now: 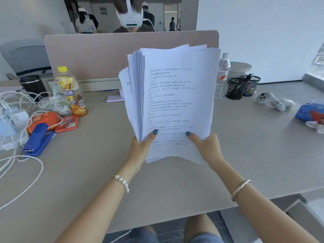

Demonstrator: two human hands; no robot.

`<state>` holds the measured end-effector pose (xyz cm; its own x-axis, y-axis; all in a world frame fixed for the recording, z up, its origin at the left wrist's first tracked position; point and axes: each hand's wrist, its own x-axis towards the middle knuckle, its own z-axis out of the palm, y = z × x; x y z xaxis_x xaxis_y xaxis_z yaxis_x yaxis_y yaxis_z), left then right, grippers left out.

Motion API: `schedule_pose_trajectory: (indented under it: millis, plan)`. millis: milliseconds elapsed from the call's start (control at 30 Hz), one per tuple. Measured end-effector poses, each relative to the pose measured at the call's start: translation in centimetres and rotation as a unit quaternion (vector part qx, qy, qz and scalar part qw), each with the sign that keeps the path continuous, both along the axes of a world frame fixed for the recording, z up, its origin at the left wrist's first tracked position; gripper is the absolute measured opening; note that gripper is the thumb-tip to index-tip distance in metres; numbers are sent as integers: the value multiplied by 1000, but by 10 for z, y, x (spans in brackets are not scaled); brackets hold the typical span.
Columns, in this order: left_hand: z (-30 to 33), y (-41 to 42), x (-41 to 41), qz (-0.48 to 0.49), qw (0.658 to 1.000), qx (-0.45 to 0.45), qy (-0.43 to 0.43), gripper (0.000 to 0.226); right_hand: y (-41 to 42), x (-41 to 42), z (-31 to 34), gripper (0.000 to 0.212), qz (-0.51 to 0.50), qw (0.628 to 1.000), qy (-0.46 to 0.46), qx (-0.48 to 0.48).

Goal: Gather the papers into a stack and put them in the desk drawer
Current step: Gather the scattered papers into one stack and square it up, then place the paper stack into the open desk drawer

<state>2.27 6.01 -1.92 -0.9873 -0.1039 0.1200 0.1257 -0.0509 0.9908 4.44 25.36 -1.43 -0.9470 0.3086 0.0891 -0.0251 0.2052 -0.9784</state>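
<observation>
Both forearms are extended forward over the surface point(175, 181), wrists raised. The left hand point(140, 148) is closed on the lower left corner of the papers point(175, 102), thumb laid on the printed front sheet, the other digits hidden behind. The right hand point(208, 148) is clamped on the lower right corner in the same manner, thumb in front. A pearl bracelet point(122, 183) is worn on the left wrist, a metal bangle point(241, 188) on the right. The papers are held upright and clear of the surface, tilted slightly back; the sheets are fanned unevenly along the left and top edges, and the bottom edge is bowed upward between the two grips. Beneath and in front of the stack, a broad bare stretch of surface is seen, running to the near edge. To the left, room is limited by a blue stapler point(38, 139), a red box point(67, 123), a yellow-capped drink bottle point(71, 92) and loose white cables point(19, 165). To the right, a clear water bottle point(222, 74), two mesh pen cups point(235, 88) and a white controller point(270, 100) stand well apart from the papers. A divider panel point(87, 55) closes off the far edge. No drawer can be made out.
</observation>
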Motion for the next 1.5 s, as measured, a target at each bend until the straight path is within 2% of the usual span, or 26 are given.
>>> schedule_pose_trajectory:
  millis: [100,233,367,433,500,667,800,933,1133,1300,1500]
  plan:
    - [9,10,5,-48,999,5,8,12,9,8,-1,25,1,1000,-11,17]
    - [22,25,8,-110,992,11,64,38,26,21,4,21,-30,999,1,31]
    - [33,34,2,-156,984,44,69,57,52,38,10,14,-40,998,28,28]
    - [37,40,0,-184,979,39,74,51,61,42,8,16,-19,998,14,50]
    - [38,47,1,-182,980,32,72,44,64,45,5,29,12,997,-9,69]
    - [34,57,2,-138,986,45,77,29,70,45,4,44,18,998,55,-13]
    - [34,63,-1,-145,986,27,71,26,68,43,-1,33,-9,999,26,-32]
    - [34,67,1,-149,988,19,45,13,67,48,-7,27,-30,999,19,-29]
    - [44,102,22,-181,980,36,75,11,88,68,5,22,-98,992,57,-60]
    - [52,144,36,-196,977,46,64,9,132,105,22,34,-116,990,49,-57]
    - [46,215,62,-233,971,57,19,11,194,163,29,35,-152,985,47,-59]
